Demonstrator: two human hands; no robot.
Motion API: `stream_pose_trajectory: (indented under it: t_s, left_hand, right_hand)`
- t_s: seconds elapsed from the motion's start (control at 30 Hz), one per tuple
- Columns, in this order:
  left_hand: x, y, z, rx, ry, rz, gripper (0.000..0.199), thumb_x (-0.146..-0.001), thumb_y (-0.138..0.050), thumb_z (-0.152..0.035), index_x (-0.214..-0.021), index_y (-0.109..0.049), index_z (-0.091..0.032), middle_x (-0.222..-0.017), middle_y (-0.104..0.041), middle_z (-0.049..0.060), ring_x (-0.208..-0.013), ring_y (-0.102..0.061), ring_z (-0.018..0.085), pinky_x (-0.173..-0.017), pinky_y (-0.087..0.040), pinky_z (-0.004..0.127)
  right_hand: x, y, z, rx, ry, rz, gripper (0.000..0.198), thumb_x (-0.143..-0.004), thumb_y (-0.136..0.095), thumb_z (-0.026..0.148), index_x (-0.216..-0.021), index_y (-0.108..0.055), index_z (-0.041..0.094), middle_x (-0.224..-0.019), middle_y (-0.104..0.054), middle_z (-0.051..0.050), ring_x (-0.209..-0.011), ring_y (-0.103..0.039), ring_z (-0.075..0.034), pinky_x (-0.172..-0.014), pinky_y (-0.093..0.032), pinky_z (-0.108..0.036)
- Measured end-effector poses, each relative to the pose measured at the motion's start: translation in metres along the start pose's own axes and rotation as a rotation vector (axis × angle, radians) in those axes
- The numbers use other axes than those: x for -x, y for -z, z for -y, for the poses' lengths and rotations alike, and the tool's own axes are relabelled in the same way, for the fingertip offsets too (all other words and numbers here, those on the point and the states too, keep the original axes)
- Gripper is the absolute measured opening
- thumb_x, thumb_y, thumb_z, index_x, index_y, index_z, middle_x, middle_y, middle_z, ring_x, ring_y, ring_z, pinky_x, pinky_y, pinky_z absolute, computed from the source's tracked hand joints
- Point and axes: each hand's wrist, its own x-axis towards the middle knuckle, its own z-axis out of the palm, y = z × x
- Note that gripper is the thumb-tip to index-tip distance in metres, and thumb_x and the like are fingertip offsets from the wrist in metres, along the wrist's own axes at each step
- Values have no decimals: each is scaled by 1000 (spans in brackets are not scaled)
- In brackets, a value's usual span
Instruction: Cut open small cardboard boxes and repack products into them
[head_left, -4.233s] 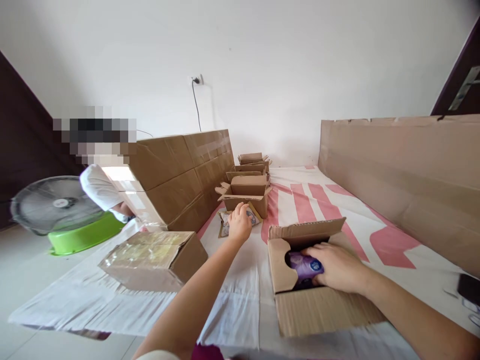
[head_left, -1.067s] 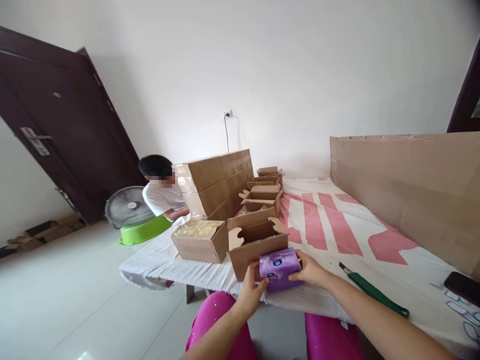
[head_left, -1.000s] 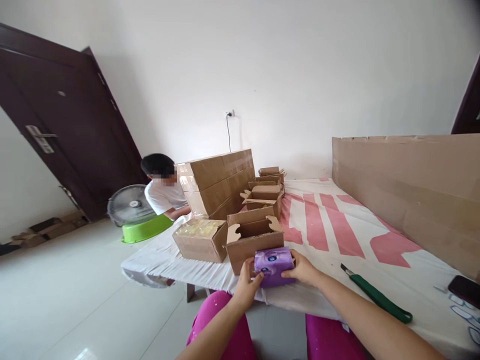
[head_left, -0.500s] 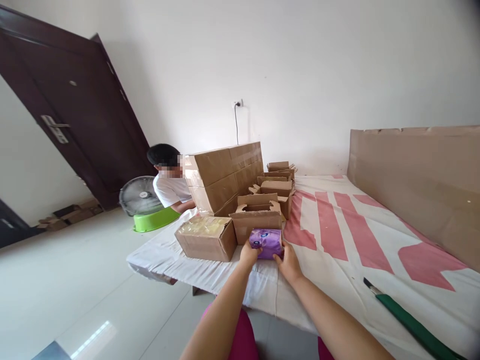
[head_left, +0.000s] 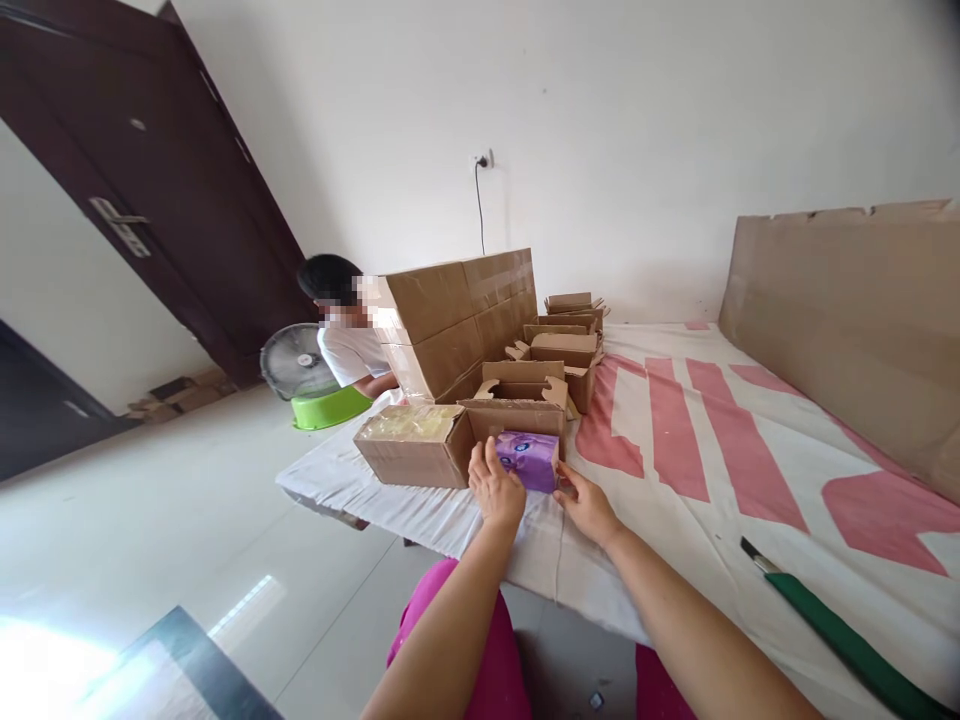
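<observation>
A shiny purple pack (head_left: 534, 460), which looks like packaged tissues, lies on the cloth against the front of an open cardboard box (head_left: 480, 418). My left hand (head_left: 497, 490) is at its left end, fingers raised and spread. At the right end, the outstretched fingertips of my right hand (head_left: 589, 505) touch the pack's edge. To the left sits a closed cardboard box (head_left: 416, 465) with a yellowish taped top. The inside of the open box is mostly hidden by its raised flaps.
Stacked taped cartons (head_left: 442, 335) stand behind, beside a row of open boxes (head_left: 566, 350). A green-handled cutter (head_left: 832, 625) lies at right on the cloth-covered table (head_left: 675, 560). A cardboard sheet (head_left: 847, 320) stands at far right. Another person (head_left: 352, 350) is behind the cartons, near a fan (head_left: 296, 360).
My left hand has loosened from the purple pack, its fingers lifting and spreading. My right hand's fingers have straightened at the other end. The view has tilted down a little.
</observation>
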Motion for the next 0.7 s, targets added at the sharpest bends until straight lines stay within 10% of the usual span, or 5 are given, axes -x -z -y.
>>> stream_pose_trajectory:
  t_s: [0.13, 0.4, 0.57, 0.7]
  left_hand:
    - [11, -5, -6, -215, -309, 59, 58, -81, -54, -15, -138, -48, -26, -153, -34, 11, -146, -19, 34, -114, -24, 55]
    - [11, -6, -3, -315, -331, 132, 65, -82, -55, -16, -144, -41, -27, -157, -29, 10, -147, -15, 34, -115, -23, 54]
    - [-14, 39, -4, -294, -415, -52, 53, -88, -52, -38, -139, -47, -24, -155, -31, 11, -147, -16, 32, -116, -20, 51]
    - [-78, 87, 19, -477, -119, 69, 69, -76, -61, -60, -138, -49, -31, -159, -24, 9, -145, -4, 46, -110, -16, 66]
  right_hand:
    - [3, 2, 5, 43, 0, 13, 56, -77, -64, 22, -133, -56, 21, -125, -65, -11, -110, -62, -25, -96, -49, -41]
    - [4, 4, 6, 98, -48, -6, 38, -79, -58, 19, -116, -65, 16, -115, -67, -13, -105, -63, -24, -93, -49, -38]
    - [3, 5, 1, 77, -67, -3, 31, -81, -54, 22, -108, -67, 17, -109, -68, -11, -94, -65, -21, -86, -52, -34]
    - [3, 4, 0, 63, -59, -5, 27, -80, -53, 24, -102, -69, 18, -103, -70, -9, -93, -65, -20, -85, -51, -34]
